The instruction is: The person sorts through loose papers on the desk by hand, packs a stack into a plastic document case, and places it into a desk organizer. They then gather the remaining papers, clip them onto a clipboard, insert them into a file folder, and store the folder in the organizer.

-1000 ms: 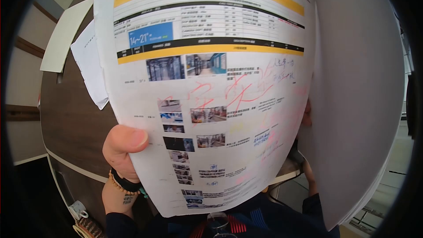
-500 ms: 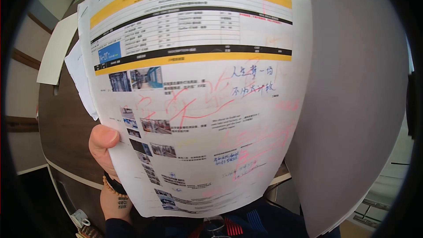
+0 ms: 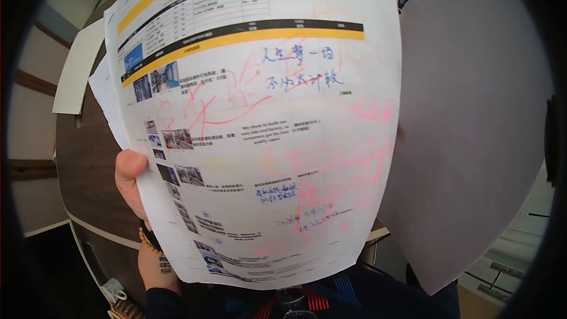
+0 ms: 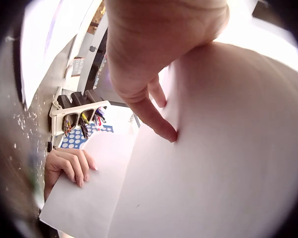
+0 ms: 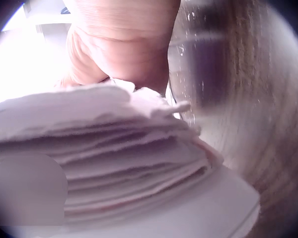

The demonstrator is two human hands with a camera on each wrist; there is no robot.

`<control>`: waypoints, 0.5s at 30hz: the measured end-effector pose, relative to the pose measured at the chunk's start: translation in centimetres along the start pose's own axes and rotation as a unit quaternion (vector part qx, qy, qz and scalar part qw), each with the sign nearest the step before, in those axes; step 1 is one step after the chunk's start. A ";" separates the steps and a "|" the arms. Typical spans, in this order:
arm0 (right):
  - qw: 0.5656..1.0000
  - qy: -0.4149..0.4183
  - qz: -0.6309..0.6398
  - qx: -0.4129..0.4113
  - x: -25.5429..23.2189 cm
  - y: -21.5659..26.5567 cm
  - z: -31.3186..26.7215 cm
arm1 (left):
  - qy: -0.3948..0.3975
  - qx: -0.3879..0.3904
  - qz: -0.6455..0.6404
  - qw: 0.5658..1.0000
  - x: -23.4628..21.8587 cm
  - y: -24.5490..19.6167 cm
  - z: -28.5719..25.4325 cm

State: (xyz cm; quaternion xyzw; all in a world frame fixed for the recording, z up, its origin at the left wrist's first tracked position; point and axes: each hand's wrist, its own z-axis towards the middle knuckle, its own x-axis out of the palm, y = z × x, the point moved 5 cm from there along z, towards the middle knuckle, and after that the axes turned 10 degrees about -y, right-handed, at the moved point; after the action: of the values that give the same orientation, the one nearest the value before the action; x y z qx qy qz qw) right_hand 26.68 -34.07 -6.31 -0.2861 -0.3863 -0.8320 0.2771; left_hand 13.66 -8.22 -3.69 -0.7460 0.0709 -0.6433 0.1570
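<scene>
A stapled packet of printed paper (image 3: pixel 236 106) fills the middle of the head view. It has yellow and black bands, small photos, and red and blue handwriting. My left hand (image 3: pixel 131 183) grips its left edge, thumb on the printed face and fingers behind. Those fingers (image 4: pixel 161 124) press against the blank back in the left wrist view. To the right, a blank white page (image 3: pixel 466 100) stands folded away from the printed one. My right hand (image 4: pixel 69 166), hidden behind the paper in the head view, holds a sheet's edge with fingers bent over it.
Loose sheets (image 3: pixel 80 71) lie on the dark wooden desk (image 3: pixel 88 159) at the left, with a white mug (image 3: pixel 112 289) lower down. Beyond the paper stand a pen organizer (image 4: pixel 79 116) and a monitor (image 4: pixel 102 74), near a blue dotted mat (image 4: pixel 72 141).
The printed page has shifted left and slightly up in the head view, with my left thumb moving along. Its handwritten right side now faces me more fully. The right forearm has gone out of sight.
</scene>
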 end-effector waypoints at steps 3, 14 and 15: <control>0.999 -0.049 0.004 -0.002 -0.5 0.1 -0.7 | 0.040 -0.020 -0.009 0.999 0.1 -0.2 0.2; 0.998 -0.068 -0.016 0.007 0.1 0.2 -0.4 | -0.006 -0.006 -0.013 1.000 -0.4 -0.4 -0.1; 0.997 -0.074 -0.018 0.006 -0.2 0.1 -0.7 | 0.014 -0.015 -0.004 1.000 -0.3 -0.4 -0.1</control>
State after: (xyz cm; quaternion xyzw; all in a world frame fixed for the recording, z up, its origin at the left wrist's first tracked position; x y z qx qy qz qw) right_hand 26.71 -34.67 -6.73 -0.3382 -0.4159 -0.8108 0.2350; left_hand 13.45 -7.76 -3.87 -0.7399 0.0800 -0.6527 0.1419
